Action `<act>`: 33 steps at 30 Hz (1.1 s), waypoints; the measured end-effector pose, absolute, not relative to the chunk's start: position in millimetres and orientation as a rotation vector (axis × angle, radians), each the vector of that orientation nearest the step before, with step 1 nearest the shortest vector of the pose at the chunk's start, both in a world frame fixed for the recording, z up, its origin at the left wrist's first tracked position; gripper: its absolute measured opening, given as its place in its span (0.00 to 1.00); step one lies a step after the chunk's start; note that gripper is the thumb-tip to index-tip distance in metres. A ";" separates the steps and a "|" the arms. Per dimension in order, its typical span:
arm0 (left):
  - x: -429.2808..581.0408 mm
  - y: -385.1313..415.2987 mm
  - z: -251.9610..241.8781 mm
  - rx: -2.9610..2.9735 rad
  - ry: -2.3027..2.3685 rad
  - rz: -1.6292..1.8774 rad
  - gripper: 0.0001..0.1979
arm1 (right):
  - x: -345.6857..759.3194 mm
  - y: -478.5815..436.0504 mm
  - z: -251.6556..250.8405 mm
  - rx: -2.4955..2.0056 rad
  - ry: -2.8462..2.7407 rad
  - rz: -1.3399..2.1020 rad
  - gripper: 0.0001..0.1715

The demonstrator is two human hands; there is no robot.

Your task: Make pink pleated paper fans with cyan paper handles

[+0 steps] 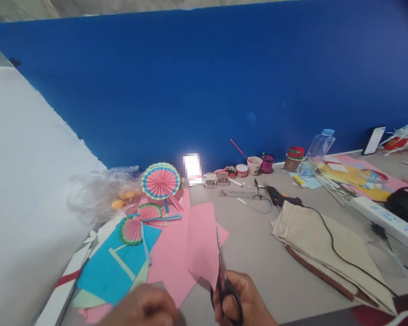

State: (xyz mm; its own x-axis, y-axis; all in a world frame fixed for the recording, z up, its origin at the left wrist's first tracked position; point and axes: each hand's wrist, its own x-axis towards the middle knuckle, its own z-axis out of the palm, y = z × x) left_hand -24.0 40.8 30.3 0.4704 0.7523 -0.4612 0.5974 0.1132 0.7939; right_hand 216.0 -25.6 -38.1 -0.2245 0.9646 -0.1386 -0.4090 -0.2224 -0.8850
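Observation:
My right hand (246,296) is closed around the black-handled scissors (223,267), with fingers in the handle loops. The scissors point up and away, and their blades run along the right edge of a piece of pink paper (203,240). That piece stands slightly raised and curved over more pink paper (168,253) on the table. At the bottom, my left hand (143,308) is blurred; its fingers look curled, and whether they hold anything is hidden. Left of the pink paper are folded paper fans (161,182) in pink, blue and green, and a blue sheet (104,267).
Beige cloth (321,244) lies at the right, crossed by a black cable beside a glue gun (282,198). Farther right is a white power strip (387,222). Along the blue wall stand a paper cup (254,166), a plastic bottle (314,154) and a phone (374,140).

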 end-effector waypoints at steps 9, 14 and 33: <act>42.6 163.2 138.1 2.120 0.604 0.204 0.29 | 217.8 -50.1 -20.1 -1.014 -0.901 1.819 0.18; 59.7 167.2 107.7 2.000 0.540 0.044 0.15 | 229.3 -55.2 -24.0 -1.039 -0.867 1.864 0.20; 56.2 161.2 92.2 1.904 0.631 0.096 0.21 | 217.3 -49.0 -45.5 -0.555 -0.654 1.868 0.40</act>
